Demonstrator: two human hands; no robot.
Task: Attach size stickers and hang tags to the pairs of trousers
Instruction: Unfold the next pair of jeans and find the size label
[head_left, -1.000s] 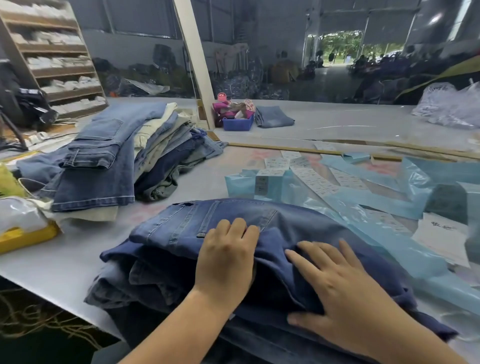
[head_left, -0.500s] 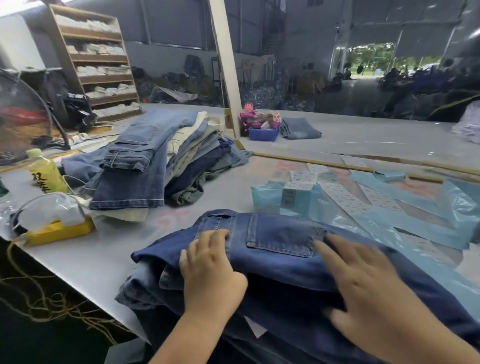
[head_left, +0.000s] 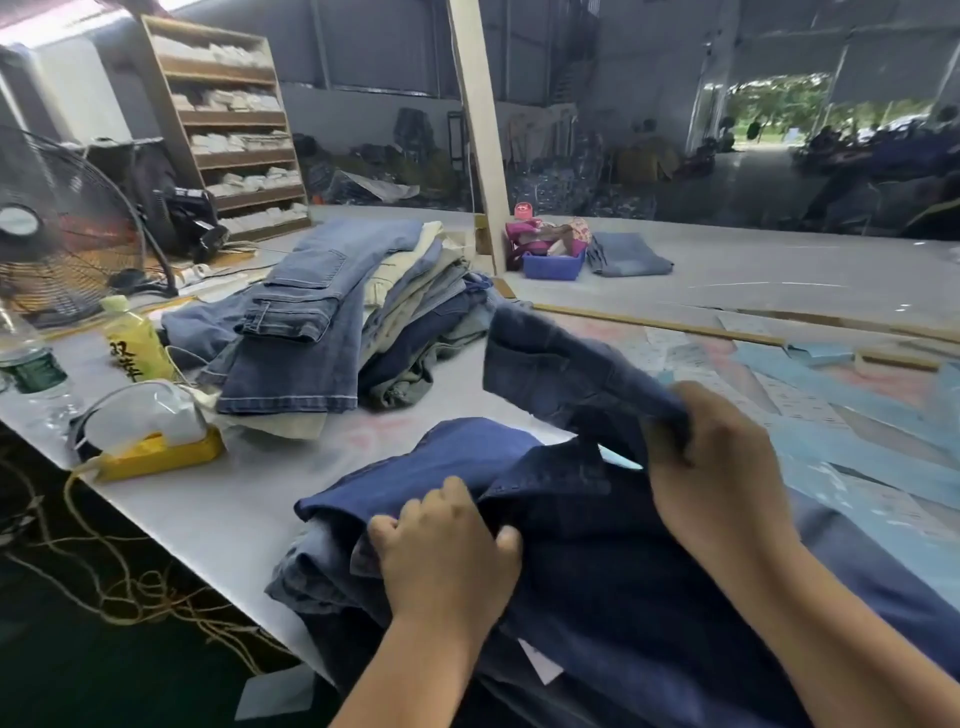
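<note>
A dark blue pair of trousers tops a low heap of jeans at the table's near edge. My right hand grips its upper part and holds that part lifted above the heap. My left hand grips a fold of the same denim at the heap's left side. Strips of white size stickers lie among pale blue backing sheets to the right. A white tag pokes out low in the heap.
A second stack of folded jeans lies at the centre left. A yellow holder with a plastic bag, a yellow bottle, a water bottle and a fan stand along the left. A blue bin sits by the post.
Both hands lay flat on the top trousers earlier. Now they grip the denim, and my right hand has lifted the upper part off the heap. The view has turned left.
</note>
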